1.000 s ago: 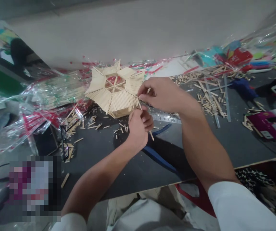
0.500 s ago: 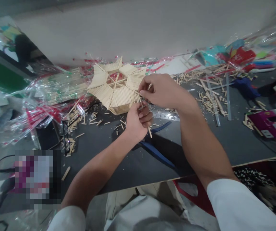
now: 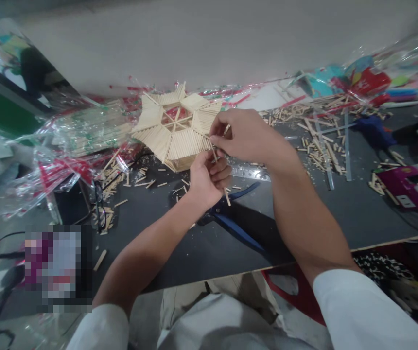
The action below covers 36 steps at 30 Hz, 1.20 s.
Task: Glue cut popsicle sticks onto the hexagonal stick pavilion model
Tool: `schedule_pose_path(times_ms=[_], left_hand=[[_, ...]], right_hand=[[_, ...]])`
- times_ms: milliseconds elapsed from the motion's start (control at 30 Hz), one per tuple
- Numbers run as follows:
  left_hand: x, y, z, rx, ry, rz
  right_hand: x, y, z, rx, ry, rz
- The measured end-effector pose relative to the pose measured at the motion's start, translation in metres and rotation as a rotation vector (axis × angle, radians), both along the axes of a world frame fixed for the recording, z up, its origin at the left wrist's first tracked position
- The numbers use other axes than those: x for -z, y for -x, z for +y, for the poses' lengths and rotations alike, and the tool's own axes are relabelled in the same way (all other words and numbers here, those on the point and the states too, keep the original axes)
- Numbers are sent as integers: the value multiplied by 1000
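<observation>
Hexagonal stick roof [image 3: 170,136]: six panels, standing at the far edge of the surface [image 3: 267,253], just beside the hands. Left hand [image 3: 205,182] curls closed around a thin stick [image 3: 225,195]; right hand [image 3: 245,136] pinches its upper part near the roof's edge. Contact with the roof is hard to tell, as the fingers block the view. Risk: a slipped pinch could jab a panel or snap the stick. Count: two hands, one roof, one steel ruler [image 3: 249,172], one blue-handled tool [image 3: 234,227], one cellophane heap [image 3: 74,131]; loose sticks [image 3: 322,150] too many to count.
</observation>
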State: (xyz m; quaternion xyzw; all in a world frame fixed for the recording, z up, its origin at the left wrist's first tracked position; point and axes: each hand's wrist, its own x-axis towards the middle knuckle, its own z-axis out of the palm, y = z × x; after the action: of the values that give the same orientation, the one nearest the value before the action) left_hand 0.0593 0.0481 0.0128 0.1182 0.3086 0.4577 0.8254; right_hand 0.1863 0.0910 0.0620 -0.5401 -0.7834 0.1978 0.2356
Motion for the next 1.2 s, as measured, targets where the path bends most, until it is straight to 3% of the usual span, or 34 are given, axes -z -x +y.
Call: schedule_pose_path(times_ms=[300, 967, 1200], left_hand=[[2, -1, 2, -3, -9, 10], [-5, -3, 2, -20, 45, 64], [1, 1, 5, 0, 0, 39]], right_hand=[[3, 8, 2, 67, 5, 27], [2, 11, 0, 75, 19, 66], [1, 12, -1, 89, 28, 44]])
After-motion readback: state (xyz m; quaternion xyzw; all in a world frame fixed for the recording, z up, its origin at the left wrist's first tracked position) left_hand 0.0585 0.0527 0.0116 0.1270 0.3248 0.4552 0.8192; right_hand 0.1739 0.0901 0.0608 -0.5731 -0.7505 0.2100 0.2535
